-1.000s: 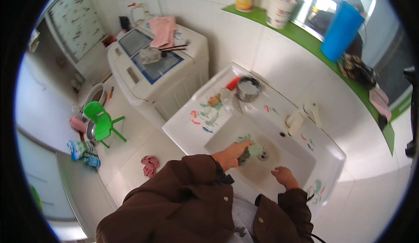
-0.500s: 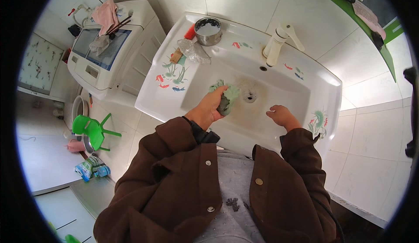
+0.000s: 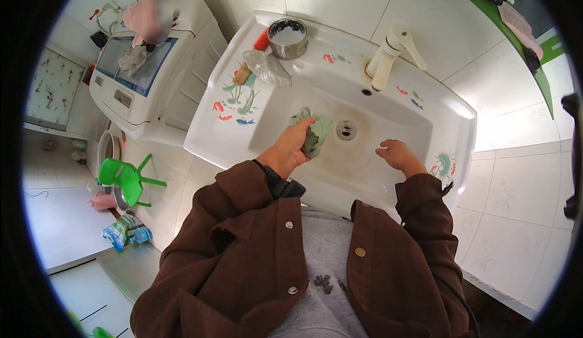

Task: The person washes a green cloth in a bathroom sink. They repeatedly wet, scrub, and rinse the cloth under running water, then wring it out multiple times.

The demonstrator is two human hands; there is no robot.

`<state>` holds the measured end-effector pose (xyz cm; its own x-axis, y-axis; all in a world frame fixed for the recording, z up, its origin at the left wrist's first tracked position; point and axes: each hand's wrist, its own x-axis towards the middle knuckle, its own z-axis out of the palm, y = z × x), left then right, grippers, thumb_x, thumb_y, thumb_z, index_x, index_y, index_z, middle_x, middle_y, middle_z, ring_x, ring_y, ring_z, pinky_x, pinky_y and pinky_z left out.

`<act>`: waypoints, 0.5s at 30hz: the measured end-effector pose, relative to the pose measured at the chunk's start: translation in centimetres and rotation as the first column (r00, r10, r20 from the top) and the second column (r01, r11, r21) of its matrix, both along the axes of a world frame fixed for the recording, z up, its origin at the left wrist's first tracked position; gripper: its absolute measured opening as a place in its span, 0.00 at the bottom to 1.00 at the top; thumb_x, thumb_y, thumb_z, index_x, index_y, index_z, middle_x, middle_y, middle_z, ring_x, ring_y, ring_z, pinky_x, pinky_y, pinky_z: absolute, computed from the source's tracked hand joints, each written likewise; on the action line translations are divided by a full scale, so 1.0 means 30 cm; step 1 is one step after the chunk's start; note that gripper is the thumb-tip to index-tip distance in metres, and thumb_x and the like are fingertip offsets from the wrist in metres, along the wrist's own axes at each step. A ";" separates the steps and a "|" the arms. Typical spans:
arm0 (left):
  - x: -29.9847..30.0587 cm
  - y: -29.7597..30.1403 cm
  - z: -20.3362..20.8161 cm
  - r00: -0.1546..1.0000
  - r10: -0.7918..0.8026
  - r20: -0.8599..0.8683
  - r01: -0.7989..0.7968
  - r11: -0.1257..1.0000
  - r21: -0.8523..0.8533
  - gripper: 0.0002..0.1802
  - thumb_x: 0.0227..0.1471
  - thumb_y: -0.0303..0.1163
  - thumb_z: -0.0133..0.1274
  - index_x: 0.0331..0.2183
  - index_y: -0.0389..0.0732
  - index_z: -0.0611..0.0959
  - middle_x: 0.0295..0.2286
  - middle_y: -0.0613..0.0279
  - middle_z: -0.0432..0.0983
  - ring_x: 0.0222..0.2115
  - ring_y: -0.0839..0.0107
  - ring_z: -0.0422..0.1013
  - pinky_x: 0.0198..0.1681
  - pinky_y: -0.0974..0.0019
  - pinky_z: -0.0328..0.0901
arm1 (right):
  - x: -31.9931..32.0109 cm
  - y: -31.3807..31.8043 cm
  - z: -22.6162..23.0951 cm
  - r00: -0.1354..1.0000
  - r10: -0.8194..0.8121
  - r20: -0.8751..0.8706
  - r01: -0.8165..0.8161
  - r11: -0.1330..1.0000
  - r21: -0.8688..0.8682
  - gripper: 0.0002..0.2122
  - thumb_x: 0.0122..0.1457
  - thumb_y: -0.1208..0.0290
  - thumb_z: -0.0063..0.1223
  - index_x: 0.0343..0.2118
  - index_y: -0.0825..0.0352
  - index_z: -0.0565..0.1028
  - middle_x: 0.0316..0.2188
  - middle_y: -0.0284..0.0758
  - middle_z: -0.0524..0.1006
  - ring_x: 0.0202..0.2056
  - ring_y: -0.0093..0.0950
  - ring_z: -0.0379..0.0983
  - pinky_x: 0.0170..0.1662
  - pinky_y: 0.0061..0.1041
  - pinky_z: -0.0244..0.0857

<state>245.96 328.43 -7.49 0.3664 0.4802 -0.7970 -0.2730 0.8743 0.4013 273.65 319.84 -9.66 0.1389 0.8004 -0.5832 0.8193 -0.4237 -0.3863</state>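
My left hand (image 3: 288,146) is closed around a crumpled pale green cloth (image 3: 317,133), its lower part darker and wet-looking. It holds the cloth over the left part of the white sink basin (image 3: 279,116), near the drain (image 3: 346,130). On the other side of the drain, my right hand (image 3: 401,156) hovers above the basin with loosely bent fingers apart and nothing in them. Brownish dirt stains the basin floor around the drain. Behind it stands a cream faucet (image 3: 388,59), and no water can be seen running from it.
On the sink's back left corner sit a metal pot (image 3: 288,39) with white contents, a red brush (image 3: 262,39), a crumpled clear plastic bag (image 3: 268,68) and a small brown block (image 3: 242,74). A washing machine (image 3: 173,95) and green chair (image 3: 124,177) are to the left.
My right hand has shifted slightly right and away from the drain, its fingers a little more bunched. My left hand still grips the cloth in nearly the same place.
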 end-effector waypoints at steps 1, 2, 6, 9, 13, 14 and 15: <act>0.001 0.002 -0.006 1.000 -0.004 0.013 0.004 1.000 0.003 0.11 0.50 0.41 0.50 0.34 0.47 0.74 0.29 0.67 0.72 0.27 0.71 0.70 0.27 0.64 0.66 | 0.001 0.005 0.007 1.000 -0.002 0.007 0.002 1.000 -0.003 0.22 0.52 0.57 0.49 0.43 0.69 0.73 0.44 0.47 0.72 0.47 0.43 0.67 0.50 0.35 0.60; 0.002 0.004 -0.014 1.000 -0.008 0.025 0.008 1.000 0.007 0.11 0.50 0.41 0.50 0.34 0.47 0.74 0.29 0.67 0.73 0.27 0.71 0.71 0.27 0.64 0.66 | -0.001 0.013 0.013 1.000 0.022 -0.003 -0.021 1.000 0.015 0.22 0.52 0.57 0.49 0.44 0.69 0.72 0.44 0.47 0.72 0.47 0.43 0.67 0.51 0.35 0.60; 0.006 0.008 -0.034 1.000 -0.001 0.023 0.002 1.000 -0.017 0.12 0.50 0.41 0.50 0.35 0.47 0.74 0.29 0.66 0.73 0.27 0.70 0.71 0.26 0.65 0.66 | -0.040 0.050 0.023 0.990 0.132 0.052 -0.134 0.990 0.035 0.22 0.52 0.58 0.49 0.46 0.68 0.71 0.47 0.45 0.70 0.48 0.43 0.65 0.51 0.35 0.60; 0.005 0.005 -0.036 1.000 -0.018 -0.009 0.018 0.999 -0.042 0.12 0.50 0.41 0.50 0.36 0.46 0.74 0.29 0.66 0.73 0.27 0.70 0.71 0.27 0.65 0.66 | -0.105 0.091 0.007 0.924 0.341 0.175 -0.318 0.937 -0.144 0.24 0.53 0.58 0.49 0.51 0.66 0.67 0.54 0.42 0.64 0.54 0.42 0.59 0.54 0.39 0.55; 0.001 0.004 -0.031 1.000 -0.006 0.005 0.007 0.999 -0.054 0.12 0.50 0.40 0.51 0.36 0.46 0.74 0.30 0.65 0.73 0.27 0.70 0.71 0.27 0.64 0.67 | -0.206 0.100 -0.039 0.765 0.564 0.312 -0.534 0.826 -0.183 0.30 0.54 0.54 0.47 0.58 0.62 0.57 0.62 0.35 0.48 0.62 0.40 0.42 0.61 0.45 0.41; 0.000 0.005 -0.030 1.000 0.006 -0.002 -0.006 0.998 -0.058 0.13 0.50 0.40 0.51 0.36 0.46 0.74 0.30 0.65 0.73 0.27 0.70 0.71 0.28 0.64 0.67 | -0.223 0.099 -0.053 0.757 0.578 0.304 -0.550 0.816 -0.180 0.31 0.55 0.53 0.46 0.59 0.62 0.55 0.63 0.34 0.46 0.63 0.39 0.39 0.62 0.44 0.37; -0.001 0.005 -0.029 1.000 0.018 -0.009 -0.019 0.998 -0.062 0.13 0.50 0.40 0.51 0.36 0.45 0.74 0.30 0.65 0.73 0.27 0.70 0.71 0.28 0.64 0.67 | -0.235 0.102 -0.067 0.748 0.601 0.281 -0.566 0.799 -0.204 0.32 0.55 0.52 0.45 0.60 0.62 0.52 0.63 0.33 0.45 0.64 0.37 0.36 0.63 0.44 0.33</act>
<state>245.93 328.59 -8.37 0.3511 0.4361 -0.8286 -0.2859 0.8926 0.3487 266.60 322.91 -11.69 -0.1463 0.7265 -0.6714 0.9866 0.1564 -0.0458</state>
